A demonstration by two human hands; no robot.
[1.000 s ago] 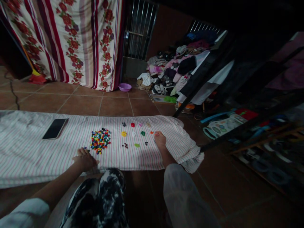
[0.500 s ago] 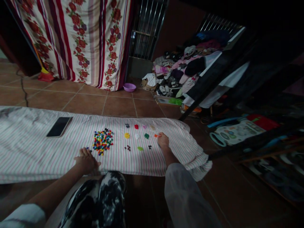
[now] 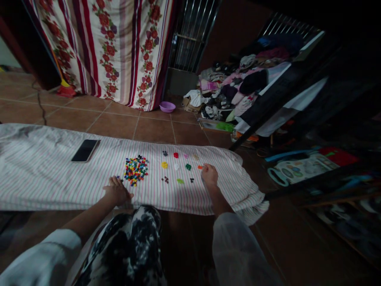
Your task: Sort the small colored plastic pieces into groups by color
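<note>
- The left hand [image 3: 117,191] lies low on the striped cloth [image 3: 59,171], palm down, with fingers stretched forward; I see nothing held in it, but its underside is hidden.
- Just at its fingertips there are some dark pieces [image 3: 118,177], a little apart from the big mixed pile [image 3: 136,171] of many colours.
- The right hand [image 3: 210,174] has its fingers curled inward, and the fingertips are at the orange pieces [image 3: 200,167]; whether it pinches one of them, I cannot tell.
- The orange pieces are at the right end of the middle row, after the yellow [image 3: 164,165], the white [image 3: 176,167] and the green group [image 3: 188,167].
- In the far row are the grey [image 3: 165,153], red [image 3: 176,155], pink [image 3: 186,156] and beige groups [image 3: 195,157].
- In the near row are the brown [image 3: 165,180], lime [image 3: 180,181] and black groups [image 3: 192,180].
- A phone [image 3: 85,151] lies on the cloth, to the left of the mixed pile.
- On the tiled floor [image 3: 116,123], beyond the cloth, a purple basin [image 3: 167,107] stands near the flowered curtain [image 3: 125,51].
</note>
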